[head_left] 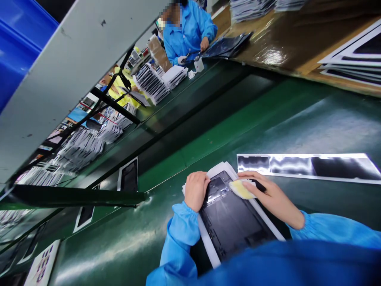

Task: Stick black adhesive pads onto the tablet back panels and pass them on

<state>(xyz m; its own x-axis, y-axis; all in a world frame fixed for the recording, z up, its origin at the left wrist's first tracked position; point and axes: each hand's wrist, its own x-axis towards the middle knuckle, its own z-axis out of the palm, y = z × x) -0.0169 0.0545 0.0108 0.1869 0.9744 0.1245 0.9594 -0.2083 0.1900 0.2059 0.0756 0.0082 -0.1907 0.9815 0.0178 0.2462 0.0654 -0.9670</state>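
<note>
A flat black panel with a white rim [230, 218] lies on the green bench in front of me. My left hand [195, 190] is curled over its far left corner and presses it down. My right hand [269, 196] holds a small yellow cloth [241, 189] flat against the panel's far end, fingers closed over it. Both my arms are in light blue sleeves.
A long glossy strip [306, 166] lies just beyond my right hand. More white-rimmed panels [128, 176] ride the dark conveyor on the left. Stacks of panels [153, 81] stand further along, where a person in blue [189, 31] works. A brown table [297, 43] holds panels at right.
</note>
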